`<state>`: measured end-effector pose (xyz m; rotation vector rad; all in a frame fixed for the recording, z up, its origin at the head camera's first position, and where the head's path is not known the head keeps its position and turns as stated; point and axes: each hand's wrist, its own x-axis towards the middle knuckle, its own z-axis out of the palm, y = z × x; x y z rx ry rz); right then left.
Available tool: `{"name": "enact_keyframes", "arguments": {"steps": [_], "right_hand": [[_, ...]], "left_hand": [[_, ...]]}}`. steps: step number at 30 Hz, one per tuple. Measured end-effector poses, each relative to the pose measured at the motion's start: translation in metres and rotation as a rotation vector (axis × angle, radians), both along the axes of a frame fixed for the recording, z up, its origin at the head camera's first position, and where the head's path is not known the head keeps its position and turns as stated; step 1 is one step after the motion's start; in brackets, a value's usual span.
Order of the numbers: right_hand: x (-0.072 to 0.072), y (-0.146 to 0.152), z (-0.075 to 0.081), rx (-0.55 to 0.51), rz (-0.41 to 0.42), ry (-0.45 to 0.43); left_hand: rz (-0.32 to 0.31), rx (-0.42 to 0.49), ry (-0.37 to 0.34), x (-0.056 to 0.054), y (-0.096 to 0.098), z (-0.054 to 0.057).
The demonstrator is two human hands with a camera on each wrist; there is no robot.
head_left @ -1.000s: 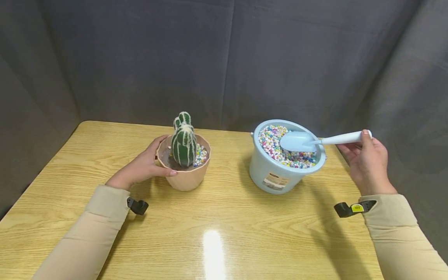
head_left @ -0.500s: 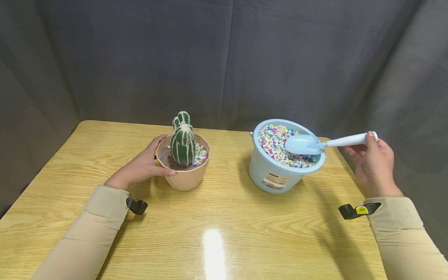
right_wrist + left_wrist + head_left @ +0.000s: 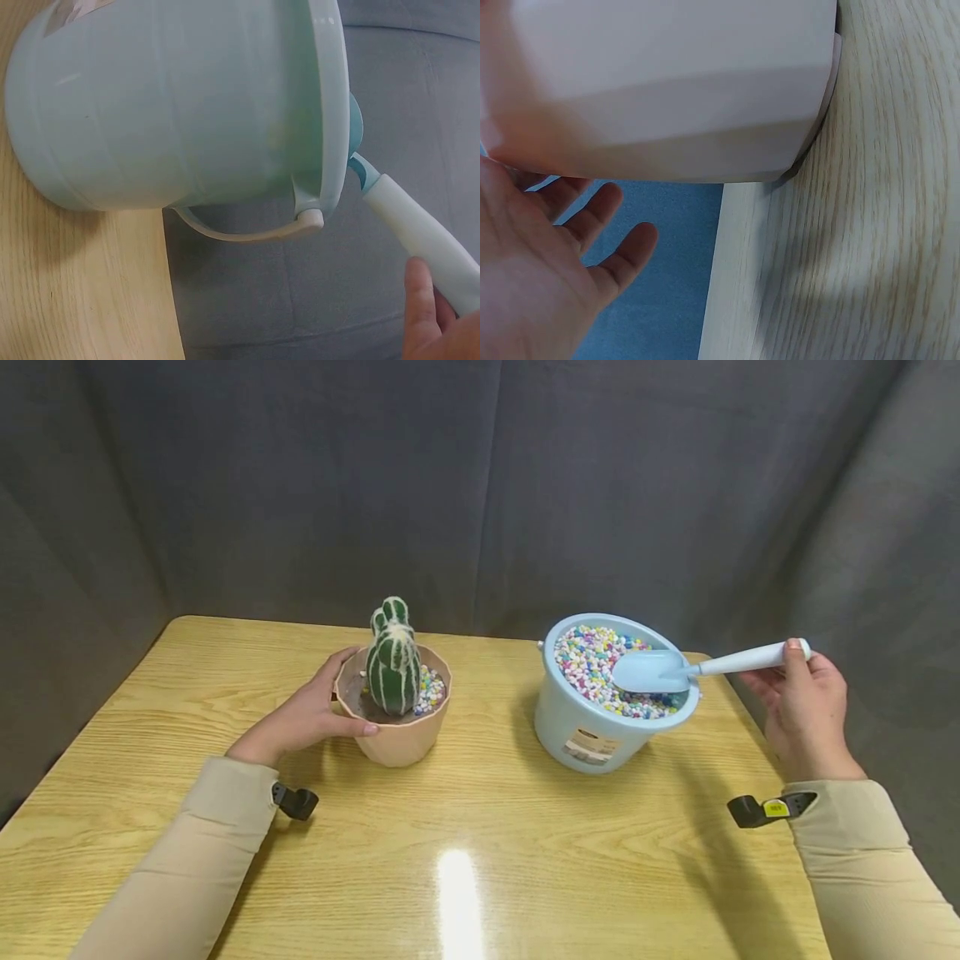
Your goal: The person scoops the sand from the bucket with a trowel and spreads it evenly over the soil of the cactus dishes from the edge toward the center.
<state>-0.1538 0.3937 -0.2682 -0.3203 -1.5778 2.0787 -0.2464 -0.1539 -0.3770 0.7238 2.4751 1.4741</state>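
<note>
- Step in hand, prob.: scooping coloured pebbles (image 3: 581, 662). R grip (image 3: 806, 714) pinches the scoop (image 3: 648, 672) by its handle; blade over mouth of bucket (image 3: 553, 722), on the right. Can't tell if it touches pebbles.
- L grip (image 3: 303, 718) clasps the pot (image 3: 397, 747), on the left; cactus (image 3: 394, 672) stands in it, some pebbles beside.
- Next move prob. needs a level blade & steady pot.
- Wood-grain worktop (image 3: 498, 827), grey curtain (image 3: 300, 485) on far side.

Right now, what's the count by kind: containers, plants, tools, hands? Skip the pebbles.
Containers: 2 (peach pot, light blue bucket)
Plants: 1 (cactus)
Tools: 1 (trowel)
Hands: 2 (left hand on the pot, right hand holding the trowel)
Total: 6
</note>
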Motion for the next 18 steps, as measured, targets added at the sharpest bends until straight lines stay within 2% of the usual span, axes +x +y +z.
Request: {"name": "enact_keyframes", "arguments": {"steps": [11, 16, 18], "right_hand": [[-0.005, -0.007, 0.006, 0.087, -0.016, -0.048], [-0.007, -0.016, 0.001, 0.145, -0.018, -0.065], [-0.008, -0.020, -0.002, 0.138, -0.009, -0.074]], "left_hand": [[0.007, -0.018, 0.002, 0.002, 0.000, 0.004], [0.001, 0.002, 0.005, 0.002, 0.000, 0.001], [0.000, 0.007, 0.003, 0.002, 0.001, 0.000]]}}
